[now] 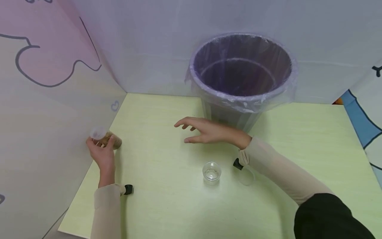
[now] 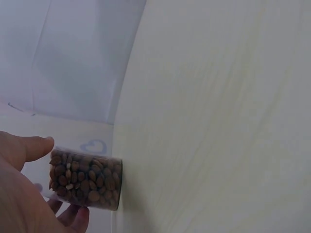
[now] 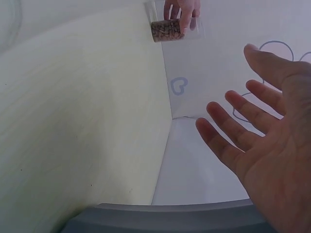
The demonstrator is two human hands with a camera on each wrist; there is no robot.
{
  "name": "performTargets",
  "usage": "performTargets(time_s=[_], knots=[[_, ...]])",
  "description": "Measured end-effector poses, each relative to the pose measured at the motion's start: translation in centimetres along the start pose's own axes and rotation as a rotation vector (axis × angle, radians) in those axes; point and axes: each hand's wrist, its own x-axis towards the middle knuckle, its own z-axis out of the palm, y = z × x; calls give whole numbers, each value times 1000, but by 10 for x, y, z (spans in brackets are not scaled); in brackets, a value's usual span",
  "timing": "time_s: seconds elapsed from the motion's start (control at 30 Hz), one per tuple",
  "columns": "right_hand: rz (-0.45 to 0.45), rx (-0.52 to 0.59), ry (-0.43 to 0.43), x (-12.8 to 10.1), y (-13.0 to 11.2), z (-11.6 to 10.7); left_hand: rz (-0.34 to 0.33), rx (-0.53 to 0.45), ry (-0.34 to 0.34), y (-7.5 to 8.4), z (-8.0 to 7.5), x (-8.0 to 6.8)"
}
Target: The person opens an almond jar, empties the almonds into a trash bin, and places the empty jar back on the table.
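At the table's left edge my left hand grips a clear jar of brown nuts, thumb on one side and fingers on the other. The left wrist view shows the nuts filling its lower part, and its pale, see-through top rises above the hand. My right hand is in the air over the middle of the table, fingers spread and holding nothing. Nearer to me than that hand, a small clear cup stands on the table. Beside it lies a thin clear round lid.
A large bin lined with a see-through bag stands at the back of the table, close behind the right hand. Pale walls border the back and the left. The pale yellow table reaches toward me.
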Motion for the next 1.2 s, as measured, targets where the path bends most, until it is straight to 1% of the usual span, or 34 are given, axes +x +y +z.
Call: performTargets(time_s=[0.27,0.6,0.8,1.03,1.2], knots=[[-11,-26,-25,11,-2,0,32,49,1,3,1,-6],[-11,-45,-80,23,-6,0,84,131,-11,3,-2,-12],[-16,-66,-96,30,-6,1,186,152,-35,1,0,-23],[-14,-62,-96,37,-4,2,258,192,-59,-1,5,-33],[-18,-62,-100,41,-3,3,335,187,-66,0,11,-40]])
